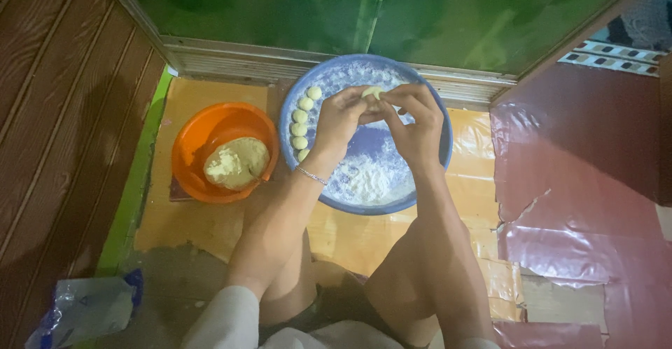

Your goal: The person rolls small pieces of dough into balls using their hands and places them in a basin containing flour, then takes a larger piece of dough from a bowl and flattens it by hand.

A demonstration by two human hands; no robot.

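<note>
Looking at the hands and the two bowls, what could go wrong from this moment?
1. Both hands, left hand and right hand, pinch a small dough piece above the blue bowl; it might drop into the loose flour.
2. The dough balls sit close together by the rim and may stick.

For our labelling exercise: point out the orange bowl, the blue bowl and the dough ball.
orange bowl (192,139), head view, left inner wall.
blue bowl (437,107), head view, right rim.
dough ball (372,92), head view, top, between fingers.

Open floury room (centre) in blue basin (437,154); dough balls (301,123) line left rim.
</note>
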